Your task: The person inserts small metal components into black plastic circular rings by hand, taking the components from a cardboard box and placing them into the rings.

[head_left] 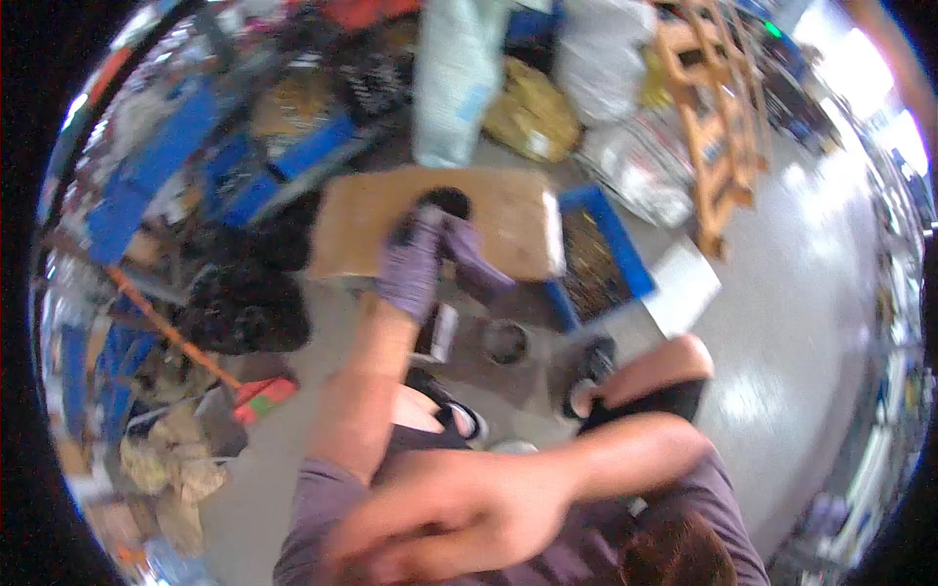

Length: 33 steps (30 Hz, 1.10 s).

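My left hand [415,256], in a purple glove, reaches over the near part of a brown cardboard box [518,215]. From its fingers hangs a limp purple piece that looks like a second glove [476,264]. Just beyond the fingertips is a dark round thing [447,201] on the box; blur hides whether I touch it. My right hand [479,523] is bare and drawn back across my body, near the left upper arm. Motion smears its fingers, and I see nothing in it. Below the box stands a dark piece with a round opening [506,342].
Right of the box is a blue bin [606,259] of small brownish pieces, beside a white sheet [684,288]. Sacks [532,112] and an orange-brown rack [705,117] stand beyond. Left are black bags [244,303], blue bins [283,171] and a long orange handle [171,327].
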### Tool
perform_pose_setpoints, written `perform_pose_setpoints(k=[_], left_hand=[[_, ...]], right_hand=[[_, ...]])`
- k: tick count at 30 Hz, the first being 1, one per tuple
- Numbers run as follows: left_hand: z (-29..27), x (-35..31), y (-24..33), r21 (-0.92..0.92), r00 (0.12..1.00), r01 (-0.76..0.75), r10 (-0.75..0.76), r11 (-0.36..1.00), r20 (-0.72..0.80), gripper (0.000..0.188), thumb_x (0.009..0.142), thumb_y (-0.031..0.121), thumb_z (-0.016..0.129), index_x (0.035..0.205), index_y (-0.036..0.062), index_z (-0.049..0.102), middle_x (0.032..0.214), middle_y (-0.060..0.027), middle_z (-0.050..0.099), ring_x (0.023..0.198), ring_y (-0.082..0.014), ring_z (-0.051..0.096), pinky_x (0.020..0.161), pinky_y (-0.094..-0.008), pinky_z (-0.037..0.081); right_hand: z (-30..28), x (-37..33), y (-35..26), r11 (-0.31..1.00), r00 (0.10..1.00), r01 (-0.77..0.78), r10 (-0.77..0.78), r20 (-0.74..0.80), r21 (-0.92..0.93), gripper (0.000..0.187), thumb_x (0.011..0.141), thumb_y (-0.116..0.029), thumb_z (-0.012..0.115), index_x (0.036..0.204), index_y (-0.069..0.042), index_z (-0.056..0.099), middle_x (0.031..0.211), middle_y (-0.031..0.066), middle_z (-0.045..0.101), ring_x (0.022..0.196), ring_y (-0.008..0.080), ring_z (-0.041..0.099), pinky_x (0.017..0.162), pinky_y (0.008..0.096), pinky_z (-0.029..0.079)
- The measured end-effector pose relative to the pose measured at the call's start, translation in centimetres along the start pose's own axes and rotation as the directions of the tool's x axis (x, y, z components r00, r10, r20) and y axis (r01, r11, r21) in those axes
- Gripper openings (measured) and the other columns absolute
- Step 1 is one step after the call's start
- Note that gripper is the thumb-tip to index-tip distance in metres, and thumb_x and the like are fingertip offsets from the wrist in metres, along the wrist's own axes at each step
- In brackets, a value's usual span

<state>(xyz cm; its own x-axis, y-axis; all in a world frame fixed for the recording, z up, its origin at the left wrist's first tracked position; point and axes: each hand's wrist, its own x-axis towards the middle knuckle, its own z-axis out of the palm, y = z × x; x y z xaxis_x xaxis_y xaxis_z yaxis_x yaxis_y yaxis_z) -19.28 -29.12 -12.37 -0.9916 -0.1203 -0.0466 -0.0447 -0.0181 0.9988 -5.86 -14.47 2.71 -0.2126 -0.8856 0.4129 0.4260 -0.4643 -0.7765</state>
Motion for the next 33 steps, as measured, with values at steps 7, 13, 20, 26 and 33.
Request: perform_pose_setpoints(k=[7,13,20,26,33], left_hand=[[2.5,1.8,-2.5,-0.104,0.99,-0.075,0.062,0.992,-0.123,0.034,0.092,0.04,0.066,0.102,0.0078,0.066,0.101,-0.002,0.068,0.087,-0.0155,0.062,0.079,-0.0316,0.052],[1.4,0.7,-1.8,-0.057,0.992,-0.101,0.096,0.993,-0.085,0.037,0.094,0.043,0.061,0.098,0.0069,0.069,0.089,-0.0019,0.067,0.083,-0.0138,0.059,0.079,-0.0305,0.049],[2.3,1.0,-1.7,0.073,0.979,-0.156,0.164,0.985,-0.122,0.034,0.093,0.033,0.064,0.104,0.0009,0.066,0.099,-0.0127,0.069,0.093,-0.0217,0.064,0.085,-0.0338,0.049],[1.5,0.9,0.0,-0.016,0.988,-0.083,0.08,0.996,-0.133,0.035,0.093,0.034,0.063,0.099,0.0,0.067,0.096,-0.0167,0.07,0.09,-0.0268,0.066,0.084,-0.0349,0.049],[4.2,1.4,-0.3,-0.134,0.999,-0.038,0.034,0.99,-0.031,0.038,0.092,0.033,0.064,0.112,0.0015,0.063,0.1,-0.0156,0.068,0.092,-0.0315,0.064,0.087,-0.0374,0.049]], right_hand=[[0.8,-0.5,-1.6,0.958,0.969,0.226,-0.24,0.058,0.175,0.014,0.096,-0.005,0.053,0.095,0.006,0.062,0.08,0.0149,0.063,0.07,0.0269,0.062,0.064,0.0333,0.049],[-0.2,-4.5,1.3,0.912,0.851,0.41,-0.394,0.346,0.03,0.024,0.098,-0.011,0.047,0.081,0.004,0.056,0.084,0.0197,0.06,0.077,0.0427,0.059,0.067,0.0456,0.048],[-2.6,-0.1,-1.4,0.963,0.857,0.215,-0.107,0.504,-0.162,0.025,0.095,-0.016,0.057,0.107,0.006,0.062,0.101,0.0216,0.064,0.091,0.0406,0.062,0.083,0.0452,0.051],[-4.6,3.2,-1.2,0.986,0.817,0.067,0.033,0.575,-0.153,0.027,0.092,-0.016,0.059,0.111,0.003,0.06,0.104,0.0201,0.063,0.093,0.0347,0.062,0.083,0.0413,0.052],[-4.8,3.7,-3.7,0.947,0.794,0.145,0.062,0.605,-0.287,0.033,0.088,-0.015,0.062,0.116,0.001,0.059,0.107,0.0182,0.062,0.096,0.0278,0.062,0.083,0.0368,0.053]])
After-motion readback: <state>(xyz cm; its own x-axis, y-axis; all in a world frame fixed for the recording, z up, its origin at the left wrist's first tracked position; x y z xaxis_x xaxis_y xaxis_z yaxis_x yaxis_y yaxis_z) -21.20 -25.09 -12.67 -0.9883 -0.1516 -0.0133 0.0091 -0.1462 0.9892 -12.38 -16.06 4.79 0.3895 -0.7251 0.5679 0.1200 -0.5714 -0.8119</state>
